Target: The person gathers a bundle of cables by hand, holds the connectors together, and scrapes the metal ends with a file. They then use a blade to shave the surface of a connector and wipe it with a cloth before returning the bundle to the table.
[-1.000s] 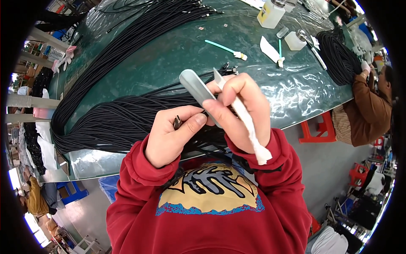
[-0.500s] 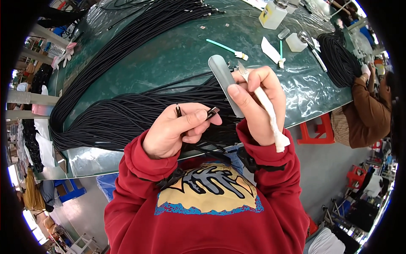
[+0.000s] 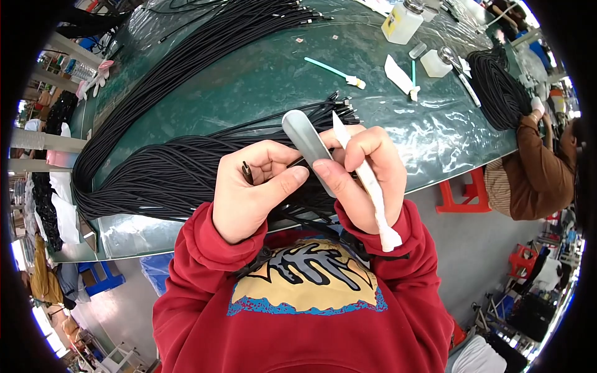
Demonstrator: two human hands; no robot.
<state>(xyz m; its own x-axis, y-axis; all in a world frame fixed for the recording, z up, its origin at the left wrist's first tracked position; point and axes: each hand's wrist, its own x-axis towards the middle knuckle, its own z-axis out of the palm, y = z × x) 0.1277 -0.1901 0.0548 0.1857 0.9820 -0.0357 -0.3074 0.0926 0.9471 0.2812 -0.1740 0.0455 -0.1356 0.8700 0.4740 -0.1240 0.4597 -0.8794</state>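
Observation:
My left hand [image 3: 252, 186] is closed on a black cable, whose plug end [image 3: 247, 173] sticks out by the curled fingers. Another part of the cable runs from the thumb tip toward my right hand. My right hand [image 3: 376, 165] grips a pointed blade tool with a white-wrapped handle [image 3: 378, 208], its tip upward. Between thumb and fingers the same hand also holds a smooth, rounded grey strip [image 3: 303, 133], tilted up to the left. The strip's lower end lies close to my left fingertips and partly hides the cable. Beneath both hands lies a bundle of black cables [image 3: 168, 177].
A second cable bundle [image 3: 180, 62] curves across the green table [image 3: 249, 93]. Beyond are turquoise sticks with white tips [image 3: 326, 67], a white strip [image 3: 397, 73] and bottles [image 3: 403, 23]. At right, a co-worker in brown [image 3: 544, 161] handles coiled cables [image 3: 497, 87]; a red stool [image 3: 463, 194] stands nearby.
My right hand has moved left and down, bringing the grey strip and blade tool close to my left hand. The left hand has turned, and the cable plug at its thumb is now hidden.

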